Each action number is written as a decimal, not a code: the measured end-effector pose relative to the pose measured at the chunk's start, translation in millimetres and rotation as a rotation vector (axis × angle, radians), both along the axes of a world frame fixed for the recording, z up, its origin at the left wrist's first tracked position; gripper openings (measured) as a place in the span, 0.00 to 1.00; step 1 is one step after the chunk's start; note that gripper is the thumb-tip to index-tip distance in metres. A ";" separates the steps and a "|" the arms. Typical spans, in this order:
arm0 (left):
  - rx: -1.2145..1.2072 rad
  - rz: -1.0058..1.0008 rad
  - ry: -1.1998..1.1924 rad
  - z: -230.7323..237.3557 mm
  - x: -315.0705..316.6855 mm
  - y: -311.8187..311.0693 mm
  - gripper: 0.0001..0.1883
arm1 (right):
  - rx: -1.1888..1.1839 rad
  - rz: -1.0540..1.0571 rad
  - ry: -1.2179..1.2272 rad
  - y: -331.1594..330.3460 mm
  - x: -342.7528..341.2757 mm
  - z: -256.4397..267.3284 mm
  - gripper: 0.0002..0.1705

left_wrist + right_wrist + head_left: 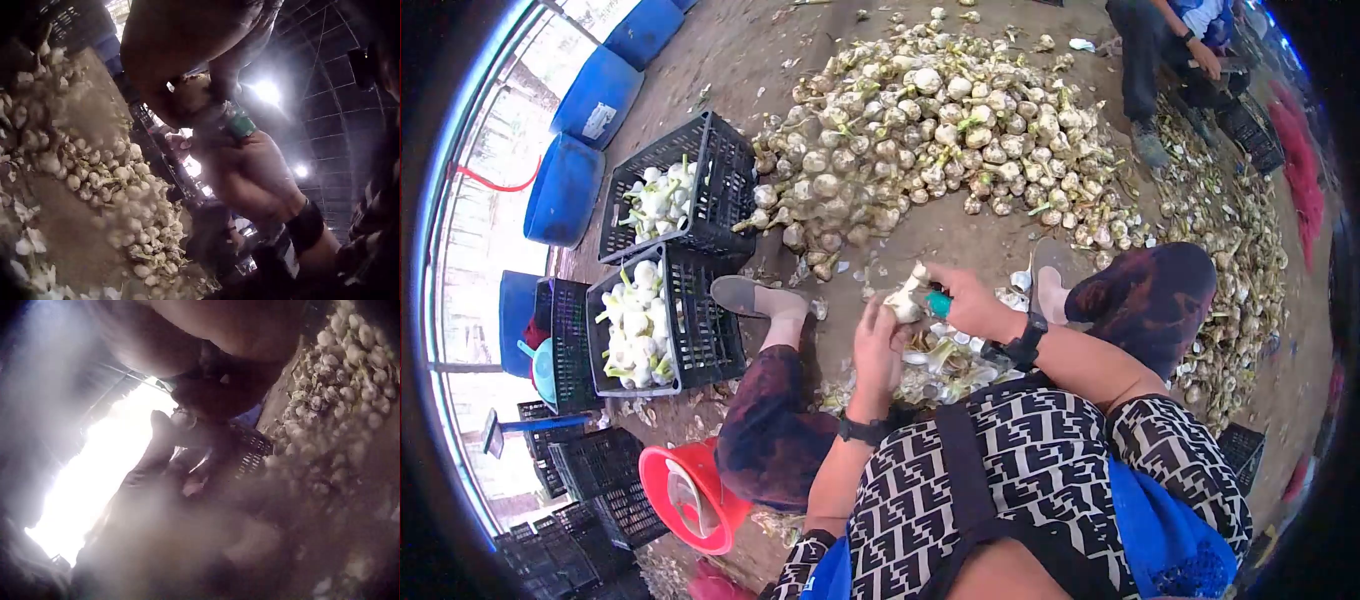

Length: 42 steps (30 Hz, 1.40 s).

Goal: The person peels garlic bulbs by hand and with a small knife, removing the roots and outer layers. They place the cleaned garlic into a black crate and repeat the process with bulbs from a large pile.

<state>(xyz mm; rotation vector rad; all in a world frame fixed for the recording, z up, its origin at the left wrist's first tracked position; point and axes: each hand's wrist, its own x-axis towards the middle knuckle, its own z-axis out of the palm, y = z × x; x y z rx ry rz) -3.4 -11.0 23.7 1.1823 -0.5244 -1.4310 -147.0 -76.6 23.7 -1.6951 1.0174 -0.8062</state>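
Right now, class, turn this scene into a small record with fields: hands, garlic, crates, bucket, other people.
left hand: holding a garlic bulb
right hand: gripping a green object, partly hidden
garlic pile: on the ground, ahead
farther crate: black, holds paler garlic
nearer crate: black, likewise filled
red bucket: beside the left leg
other person: ahead, right, partly in view

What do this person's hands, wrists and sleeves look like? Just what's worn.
Left hand and right hand: no gloves. Each wrist has a black strap, left and right; the right one carries a bulky black unit. Short sleeves, left and right, in a black-and-white geometric print; forearms uncovered. No readable markings on the straps.
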 end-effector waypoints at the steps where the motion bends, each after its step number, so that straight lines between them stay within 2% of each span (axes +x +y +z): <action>1: 0.013 0.000 0.222 -9.4 1.8 -0.4 0.16 | -0.002 0.053 -0.157 -1.6 0.4 2.2 0.18; 2: 0.026 -0.001 0.445 -14.7 2.6 -0.2 0.16 | -0.003 0.104 -0.313 -3.4 0.3 3.0 0.20; 3: 0.015 -0.074 0.424 -7.7 2.5 -1.4 0.19 | 0.116 0.114 -0.237 -7.7 -1.4 -1.1 0.20; 4: 0.014 -0.072 0.425 -5.3 2.0 -2.2 0.19 | 0.115 0.116 -0.236 -7.1 -2.9 -3.7 0.20; 6: 0.020 -0.069 0.388 -3.3 0.7 -2.7 0.18 | 0.476 -0.004 -0.178 -5.7 -4.1 -3.7 0.20; 7: 0.018 -0.069 0.389 -4.0 -0.5 -3.0 0.18 | 0.474 -0.003 -0.177 -6.8 -4.5 -6.9 0.20; 9: 0.018 0.005 0.340 -6.1 -4.1 -4.4 0.16 | 0.219 -0.011 0.013 -10.0 -5.0 -10.8 0.22; 10: 0.018 0.001 0.342 -6.2 -5.0 -3.1 0.16 | 0.218 -0.014 0.015 -7.8 -5.0 -7.5 0.22; 12: 0.008 -0.025 0.170 -5.5 -6.2 -0.4 0.19 | 0.032 -0.040 0.140 -0.8 -2.8 8.9 0.18; 13: 0.007 -0.027 0.170 -3.3 -6.3 -0.2 0.19 | -0.024 0.007 0.203 -1.0 -2.5 25.0 0.12; 14: -0.004 0.001 0.245 0.9 -5.8 0.2 0.20 | -0.024 0.006 0.201 -2.1 -2.9 22.4 0.12; 16: -0.014 0.022 0.315 12.3 -1.4 2.0 0.22 | -0.324 -0.072 0.180 -4.7 -6.3 8.3 0.11; 17: -0.002 0.040 0.346 18.8 3.5 3.6 0.23 | -0.324 -0.080 0.178 -10.3 -13.2 -2.0 0.11; 18: 0.011 0.060 0.379 21.7 6.3 4.3 0.25 | -0.250 -0.100 0.318 -18.3 -21.3 -5.2 0.12; 19: -0.080 0.055 0.453 19.9 6.1 3.4 0.25 | -0.175 -0.116 0.457 -22.7 -25.6 -8.3 0.13; 20: -0.078 0.058 0.454 17.3 5.9 2.9 0.25 | -0.173 -0.113 0.458 -21.2 -27.7 -11.4 0.13; 22: -0.066 0.065 0.439 14.3 3.2 1.5 0.25 | -0.065 -0.034 0.318 -14.2 -23.0 11.5 0.15; 23: -0.028 0.126 0.468 16.2 0.0 -0.5 0.25 | -0.013 -0.020 0.001 -9.6 -17.1 6.8 0.17; 28: -0.016 0.050 0.493 16.3 1.5 -3.4 0.24 | -0.119 0.023 0.058 -5.7 -5.8 27.1 0.12; 30: -0.011 0.054 0.526 16.3 3.1 -3.3 0.23 | -0.133 0.055 0.203 -8.0 -7.3 31.6 0.10; 31: -0.022 0.005 0.490 15.5 3.8 -2.9 0.22 | -0.128 0.056 0.200 -9.4 -8.0 32.3 0.10; 33: -0.026 -0.047 0.453 11.1 3.9 -2.3 0.22 | -0.335 0.148 0.240 -10.9 -10.5 31.9 0.11; 37: 0.002 0.002 0.473 3.4 2.7 -4.5 0.23 | -0.404 0.118 0.231 -4.8 -9.4 24.8 0.08; 38: 0.020 0.006 0.487 3.4 2.3 -4.8 0.23 | -0.400 0.115 0.230 -8.7 -10.6 22.4 0.08; 40: 0.046 -0.019 0.512 0.8 2.0 -4.2 0.23 | -0.277 0.013 0.425 -17.7 -14.7 16.9 0.09; 42: 0.060 -0.037 0.542 1.5 1.5 -5.7 0.22 | -0.266 -0.014 0.369 -17.0 -19.4 13.9 0.09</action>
